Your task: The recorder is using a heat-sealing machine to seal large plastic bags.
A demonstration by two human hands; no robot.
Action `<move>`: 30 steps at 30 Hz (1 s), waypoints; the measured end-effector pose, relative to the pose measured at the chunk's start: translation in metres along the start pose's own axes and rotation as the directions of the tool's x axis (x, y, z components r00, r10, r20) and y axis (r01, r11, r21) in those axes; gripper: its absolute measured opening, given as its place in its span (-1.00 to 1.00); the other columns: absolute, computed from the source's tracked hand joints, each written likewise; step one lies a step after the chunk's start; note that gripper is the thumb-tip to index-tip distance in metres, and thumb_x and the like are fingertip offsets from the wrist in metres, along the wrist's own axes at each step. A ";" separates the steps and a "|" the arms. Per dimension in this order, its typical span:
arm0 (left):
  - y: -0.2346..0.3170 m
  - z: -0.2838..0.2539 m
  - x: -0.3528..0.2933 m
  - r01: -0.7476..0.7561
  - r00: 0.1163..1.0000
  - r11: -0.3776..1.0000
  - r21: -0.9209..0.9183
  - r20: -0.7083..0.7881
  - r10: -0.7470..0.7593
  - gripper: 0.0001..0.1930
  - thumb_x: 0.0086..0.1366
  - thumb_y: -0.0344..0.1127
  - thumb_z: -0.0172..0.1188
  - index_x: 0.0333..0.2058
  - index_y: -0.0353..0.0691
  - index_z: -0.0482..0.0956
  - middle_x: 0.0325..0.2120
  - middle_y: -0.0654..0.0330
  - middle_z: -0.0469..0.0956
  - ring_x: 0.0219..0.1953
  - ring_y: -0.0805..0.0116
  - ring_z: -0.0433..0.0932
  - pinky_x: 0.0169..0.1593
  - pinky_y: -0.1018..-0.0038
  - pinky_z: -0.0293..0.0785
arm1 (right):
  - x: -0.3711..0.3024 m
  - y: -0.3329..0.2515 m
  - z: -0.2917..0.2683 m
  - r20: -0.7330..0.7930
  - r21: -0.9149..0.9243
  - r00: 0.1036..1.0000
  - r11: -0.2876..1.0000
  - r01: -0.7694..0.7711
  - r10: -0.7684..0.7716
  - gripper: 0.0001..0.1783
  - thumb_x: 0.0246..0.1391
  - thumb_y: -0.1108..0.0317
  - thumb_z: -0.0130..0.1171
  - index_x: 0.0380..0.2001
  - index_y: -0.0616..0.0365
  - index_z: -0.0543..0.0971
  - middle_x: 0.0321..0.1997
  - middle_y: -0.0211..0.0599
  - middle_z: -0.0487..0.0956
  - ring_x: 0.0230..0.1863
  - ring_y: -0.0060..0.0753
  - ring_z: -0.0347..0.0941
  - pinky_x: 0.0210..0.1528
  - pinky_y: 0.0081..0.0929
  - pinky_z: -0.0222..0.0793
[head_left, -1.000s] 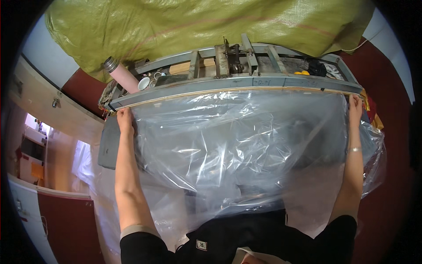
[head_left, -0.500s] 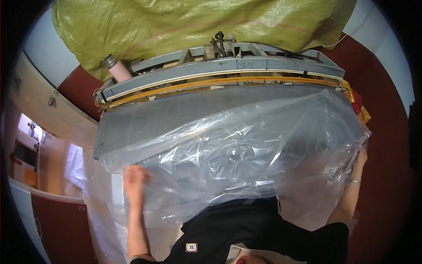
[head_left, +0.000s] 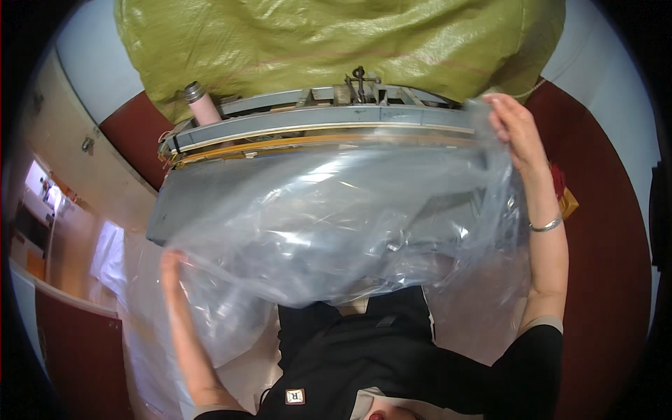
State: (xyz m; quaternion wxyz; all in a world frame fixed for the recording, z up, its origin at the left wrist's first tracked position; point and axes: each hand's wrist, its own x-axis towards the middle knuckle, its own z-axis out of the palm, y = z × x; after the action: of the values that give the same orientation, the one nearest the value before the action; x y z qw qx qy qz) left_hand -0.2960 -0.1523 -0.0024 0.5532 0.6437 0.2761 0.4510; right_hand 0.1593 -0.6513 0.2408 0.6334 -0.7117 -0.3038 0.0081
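Note:
A large sheet of clear plastic film [head_left: 336, 217] billows over the grey tabletop [head_left: 203, 192] and hangs down at the near side. My right hand [head_left: 516, 129] is raised at the far right, closed on a gathered edge of the film. At the left front corner of the table, my left hand [head_left: 173, 264] is at the film's near edge, which runs out from its fingers. That hand is slightly blurred but looks closed on the film.
Behind the tabletop runs a grey metal frame [head_left: 294, 119] with a clamp-like fitting [head_left: 360, 85]. A pink flask [head_left: 203, 106] stands at its left. Farther back hangs a yellow-green woven sheet [head_left: 336, 42]. A pale door [head_left: 84, 168] is at left; red and yellow material [head_left: 565, 199] is at right.
My right hand has lifted away from the near right side to the far right, carrying the film's edge. My left hand has shifted left to the table corner.

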 end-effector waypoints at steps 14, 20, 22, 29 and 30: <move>0.240 0.282 -0.024 -0.864 0.406 0.498 0.070 0.681 0.610 -0.20 -0.07 -0.18 0.27 0.13 -0.24 0.06 0.13 0.01 0.07 0.20 0.01 -0.05 0.21 0.20 -0.11 | -0.057 -0.066 0.112 0.347 0.115 0.930 0.990 0.086 -0.121 -0.66 0.17 0.21 -0.16 -0.22 0.26 0.45 -0.69 -0.50 0.36 -0.72 -0.84 0.12 -0.65 -0.86 0.01; 0.241 0.351 -0.015 -0.584 0.641 0.810 -0.061 0.577 0.506 -0.82 0.01 -0.34 0.21 -0.46 -0.32 0.46 -0.58 0.20 0.47 -0.44 0.45 0.40 -0.32 0.47 0.32 | -0.086 -0.069 0.110 0.339 -0.074 0.862 0.903 0.424 -0.377 -0.71 0.08 0.32 -0.03 -0.15 0.23 0.43 -0.61 -0.44 0.45 -0.60 -0.76 0.31 -0.57 -0.83 0.16; 0.232 0.353 -0.015 -0.420 0.728 0.891 -0.172 0.521 0.444 -0.85 0.04 -0.39 0.19 -0.58 -0.33 0.45 -0.74 0.29 0.42 -0.62 0.58 0.36 -0.50 0.57 0.30 | -0.078 -0.078 0.095 0.444 -0.152 0.801 0.848 0.509 -0.401 -0.77 0.01 0.40 0.05 -0.25 0.27 0.47 -0.56 -0.38 0.48 -0.52 -0.67 0.38 -0.49 -0.74 0.26; 0.226 0.340 -0.019 -0.476 0.746 0.866 -0.156 0.450 0.491 -0.89 0.06 -0.45 0.16 -0.53 -0.32 0.42 -0.72 0.32 0.39 -0.63 0.68 0.29 -0.57 0.68 0.23 | -0.018 -0.076 0.138 0.398 -0.196 0.823 0.838 0.508 -0.406 -0.79 -0.13 0.47 0.17 -0.32 0.22 0.53 -0.56 -0.51 0.44 -0.52 -0.72 0.30 -0.48 -0.77 0.19; 0.227 0.337 -0.019 -0.511 0.738 0.850 -0.125 0.443 0.509 -0.88 0.07 -0.46 0.16 -0.53 -0.32 0.39 -0.71 0.32 0.39 -0.62 0.68 0.30 -0.57 0.69 0.23 | -0.013 -0.074 0.146 0.494 -0.119 0.806 0.893 0.435 -0.327 -0.74 -0.14 0.45 0.19 -0.29 0.22 0.53 -0.56 -0.54 0.44 -0.51 -0.75 0.28 -0.48 -0.78 0.18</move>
State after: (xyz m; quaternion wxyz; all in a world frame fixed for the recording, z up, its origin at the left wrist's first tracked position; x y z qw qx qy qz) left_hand -0.0383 -0.3777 0.2172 0.4563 0.7838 -0.0488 0.4184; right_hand 0.0592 -0.5250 0.2735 0.4462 -0.6802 -0.5814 0.0143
